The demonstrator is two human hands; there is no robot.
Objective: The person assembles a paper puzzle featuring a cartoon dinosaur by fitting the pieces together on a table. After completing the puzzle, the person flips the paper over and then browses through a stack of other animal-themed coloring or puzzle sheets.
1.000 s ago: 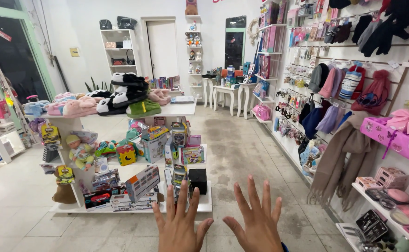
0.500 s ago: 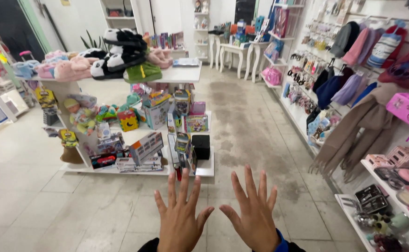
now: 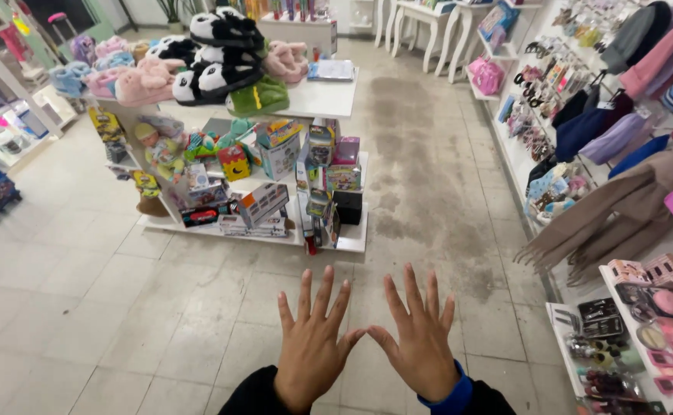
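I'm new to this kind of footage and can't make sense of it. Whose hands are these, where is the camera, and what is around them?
The camera sits on a person's head and looks down, so the two hands at the bottom are that person's own. The left hand and the right hand are held out flat, backs up, fingers spread, thumbs nearly meeting. Both are empty and touch nothing. Below them is a pale tiled floor in a shop. Ahead stands a white display stand: plush slippers on its top, boxed toys on the lower shelves. Along the right wall are shelves with small cosmetic items, and above them hanging scarves and hats.
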